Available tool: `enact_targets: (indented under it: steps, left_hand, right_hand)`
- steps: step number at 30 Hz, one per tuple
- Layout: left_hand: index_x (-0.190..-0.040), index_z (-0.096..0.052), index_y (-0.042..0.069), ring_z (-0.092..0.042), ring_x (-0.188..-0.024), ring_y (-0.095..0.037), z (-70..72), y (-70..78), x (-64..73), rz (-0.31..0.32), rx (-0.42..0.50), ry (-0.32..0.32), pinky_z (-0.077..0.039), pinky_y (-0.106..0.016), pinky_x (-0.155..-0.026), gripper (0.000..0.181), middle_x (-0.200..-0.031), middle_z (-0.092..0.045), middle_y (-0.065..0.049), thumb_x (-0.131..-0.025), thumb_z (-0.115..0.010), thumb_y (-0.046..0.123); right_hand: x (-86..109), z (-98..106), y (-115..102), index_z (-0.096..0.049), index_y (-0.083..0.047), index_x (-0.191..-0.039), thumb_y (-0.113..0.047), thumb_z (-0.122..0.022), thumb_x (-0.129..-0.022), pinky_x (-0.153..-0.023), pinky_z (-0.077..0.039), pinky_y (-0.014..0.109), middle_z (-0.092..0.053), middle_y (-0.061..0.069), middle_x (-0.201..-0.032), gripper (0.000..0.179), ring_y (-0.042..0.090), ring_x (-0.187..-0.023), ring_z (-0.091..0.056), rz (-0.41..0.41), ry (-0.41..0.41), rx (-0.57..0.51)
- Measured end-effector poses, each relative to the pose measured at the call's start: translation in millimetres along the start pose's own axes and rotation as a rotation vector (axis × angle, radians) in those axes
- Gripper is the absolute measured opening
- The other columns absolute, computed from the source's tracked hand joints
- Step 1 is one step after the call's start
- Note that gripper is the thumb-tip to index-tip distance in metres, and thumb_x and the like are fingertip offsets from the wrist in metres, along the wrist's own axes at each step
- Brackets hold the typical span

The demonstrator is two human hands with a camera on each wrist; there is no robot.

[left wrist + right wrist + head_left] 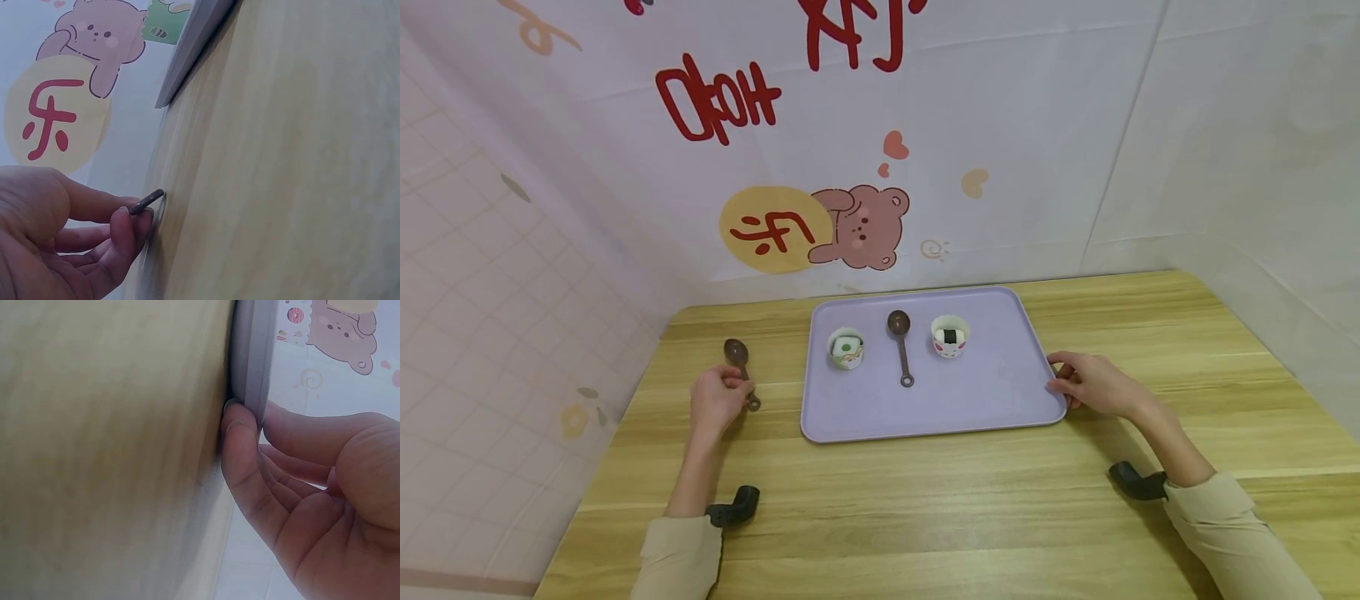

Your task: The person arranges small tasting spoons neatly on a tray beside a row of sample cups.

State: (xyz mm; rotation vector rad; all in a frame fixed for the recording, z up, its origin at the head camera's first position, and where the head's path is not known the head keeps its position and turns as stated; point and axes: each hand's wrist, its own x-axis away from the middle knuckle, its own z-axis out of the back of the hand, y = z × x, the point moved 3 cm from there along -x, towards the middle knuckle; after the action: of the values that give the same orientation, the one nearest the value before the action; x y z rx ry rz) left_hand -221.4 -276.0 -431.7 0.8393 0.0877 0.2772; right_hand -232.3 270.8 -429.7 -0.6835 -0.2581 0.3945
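At the left of the table, my left hand [718, 398] pinches the handle of a brown measuring spoon [737, 351] between thumb and fingers; the left wrist view shows only the handle's end [149, 201] past the fingertips. My right hand [1097, 383] grips the right rim of a lilac tray [985, 400], thumb above and fingers under the edge [251, 369]. On that tray lies a second brown measuring spoon [902, 346]. To its left stands a patterned paper cup [847, 357] with a white and green piece inside; to its right, another cup [950, 343] holds a rice-ball-like piece with a dark band.
A wood-grain table [910, 500] carries everything. Behind it hangs a white backdrop [1037, 125] with a printed bear [868, 229] and red characters, and a tiled-pattern sheet [467, 292] borders the left side.
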Motion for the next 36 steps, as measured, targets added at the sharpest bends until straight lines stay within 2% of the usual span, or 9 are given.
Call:
enact_targets:
  steps: [8,18,28,36]
  left_hand:
    - [-0.116,-0.061,-0.013,-0.063,-0.061,-0.011,0.9,1.1,0.5,0.014,0.011,0.016,-0.047,-0.019,-0.053,0.030,-0.092,-0.070,-0.021,-0.093,-0.067,0.004]
    - [-0.120,-0.059,-0.013,-0.065,-0.063,-0.014,0.7,8.2,2.1,0.009,0.041,0.021,-0.049,-0.018,-0.054,0.032,-0.100,-0.069,-0.026,-0.094,-0.065,0.004]
    - [-0.123,-0.059,-0.009,-0.068,-0.076,-0.023,1.5,18.9,3.8,0.009,0.019,0.027,-0.049,-0.025,-0.067,0.033,-0.105,-0.069,-0.024,-0.094,-0.064,0.007]
    - [-0.122,-0.059,-0.010,-0.067,-0.073,-0.017,-0.3,25.1,2.8,-0.009,0.060,0.045,-0.050,-0.017,-0.057,0.033,-0.103,-0.069,-0.024,-0.093,-0.065,0.005]
  right_hand:
    - [-1.0,0,1,-0.047,0.020,-0.130,-0.001,-0.064,-0.097,-0.056,-0.055,0.028,-0.067,0.006,-0.084,0.043,0.014,-0.062,-0.062,0.002,0.000,0.008]
    - [-0.6,-2,2,-0.048,0.020,-0.129,-0.001,-0.065,-0.096,-0.056,-0.056,0.029,-0.067,0.007,-0.084,0.043,0.014,-0.063,-0.063,0.007,0.002,0.009]
    - [-0.4,-2,4,-0.048,0.021,-0.129,-0.001,-0.065,-0.096,-0.056,-0.056,0.029,-0.067,0.007,-0.083,0.043,0.014,-0.062,-0.062,0.017,0.003,0.009]
    - [-1.1,-2,4,-0.047,0.022,-0.130,-0.001,-0.065,-0.096,-0.056,-0.056,0.029,-0.067,0.007,-0.084,0.044,0.014,-0.063,-0.062,0.015,-0.002,0.015]
